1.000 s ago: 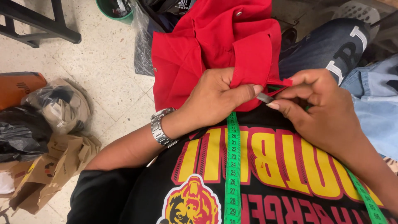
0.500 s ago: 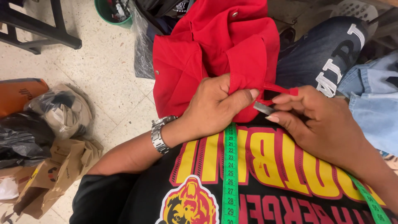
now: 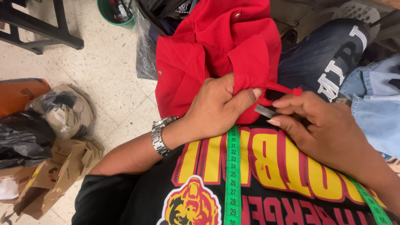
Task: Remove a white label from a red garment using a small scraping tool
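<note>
Paper bags (image 3: 50, 175) are lying on the floor, well left of the grip. Left hand (image 3: 216, 108) is pinching a fold of the red garment (image 3: 216, 46), closed tight on the cloth. Just right of that grip, right hand (image 3: 316, 125) is holding a small blade (image 3: 264, 111) at a red strap (image 3: 283, 88), which is partly loose but not yet off. Green tape measure (image 3: 232, 175) is hanging below.
</note>
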